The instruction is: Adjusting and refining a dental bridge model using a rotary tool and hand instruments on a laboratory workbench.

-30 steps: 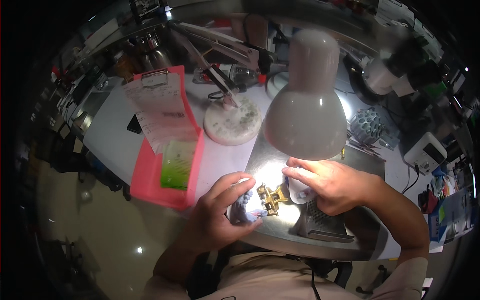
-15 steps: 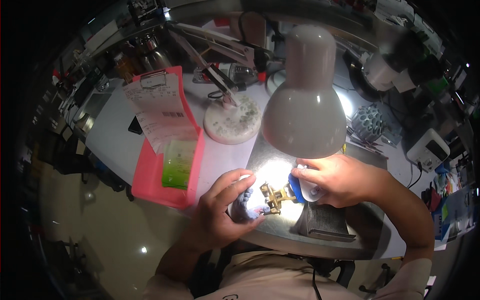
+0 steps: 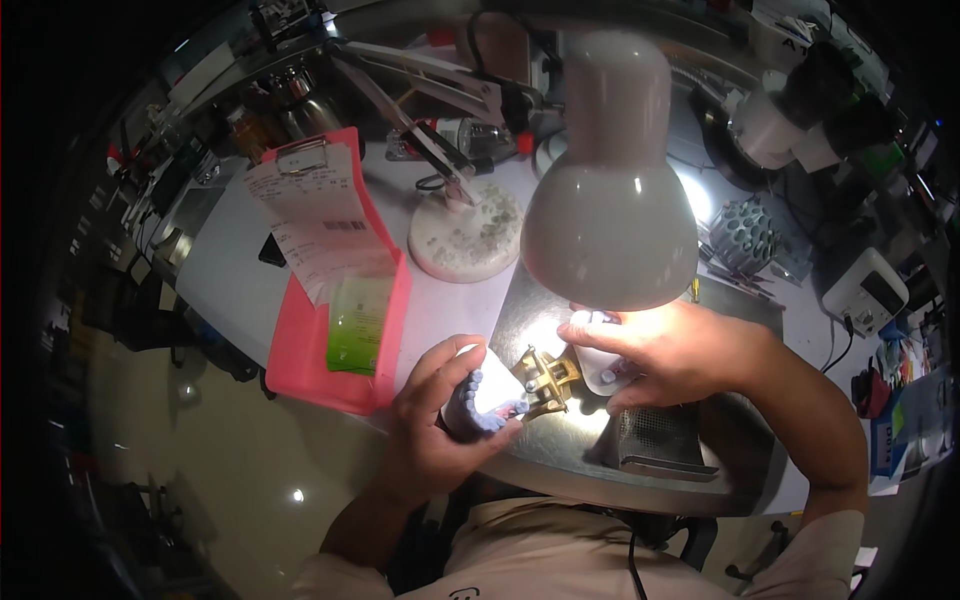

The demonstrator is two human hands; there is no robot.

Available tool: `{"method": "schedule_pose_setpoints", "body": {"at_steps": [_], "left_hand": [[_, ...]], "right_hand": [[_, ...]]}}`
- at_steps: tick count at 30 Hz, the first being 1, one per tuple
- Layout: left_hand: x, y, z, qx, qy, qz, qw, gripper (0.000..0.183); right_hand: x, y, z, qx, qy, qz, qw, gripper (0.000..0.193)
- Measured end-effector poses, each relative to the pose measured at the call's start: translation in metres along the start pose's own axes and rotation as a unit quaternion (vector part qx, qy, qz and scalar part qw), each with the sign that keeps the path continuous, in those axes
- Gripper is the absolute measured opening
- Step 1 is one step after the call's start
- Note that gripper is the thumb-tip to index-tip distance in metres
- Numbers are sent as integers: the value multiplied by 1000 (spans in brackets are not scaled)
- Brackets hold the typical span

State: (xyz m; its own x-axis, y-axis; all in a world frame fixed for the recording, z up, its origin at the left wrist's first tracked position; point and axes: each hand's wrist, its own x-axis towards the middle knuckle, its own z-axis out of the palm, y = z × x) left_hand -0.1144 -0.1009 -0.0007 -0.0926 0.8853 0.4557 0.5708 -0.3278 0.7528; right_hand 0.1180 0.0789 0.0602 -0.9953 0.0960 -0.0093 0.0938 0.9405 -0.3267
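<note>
At frame centre, my left hand (image 3: 440,420) grips the blue-and-white dental cast (image 3: 480,400) on its brass hinged articulator (image 3: 545,380). My right hand (image 3: 665,350) has drawn back rightward, closed around the other pale cast half (image 3: 600,365), so the halves now sit apart.

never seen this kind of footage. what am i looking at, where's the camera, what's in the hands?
No machine here: a person works with two bare hands. The one view comes from a fisheye camera on their head, looking down, so edges bend. The left hand grips a bluish dental model on a brass hinged frame. The right hand holds a small pale piece beside it. A white desk lamp lights them. On the bench: a pink tray with papers and a round white dish.
</note>
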Motion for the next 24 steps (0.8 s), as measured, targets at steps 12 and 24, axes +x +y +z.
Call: {"method": "schedule_pose_setpoints", "body": {"at_steps": [12,24], "left_hand": [[12,-12,9,-5,-9,17,1000,76],[15,-13,12,-31,-10,38,999,71]], "right_hand": [[-6,-1,-17,-43,107,-40,993,59],[-15,-5,-17,-56,56,45,996,64]]}}
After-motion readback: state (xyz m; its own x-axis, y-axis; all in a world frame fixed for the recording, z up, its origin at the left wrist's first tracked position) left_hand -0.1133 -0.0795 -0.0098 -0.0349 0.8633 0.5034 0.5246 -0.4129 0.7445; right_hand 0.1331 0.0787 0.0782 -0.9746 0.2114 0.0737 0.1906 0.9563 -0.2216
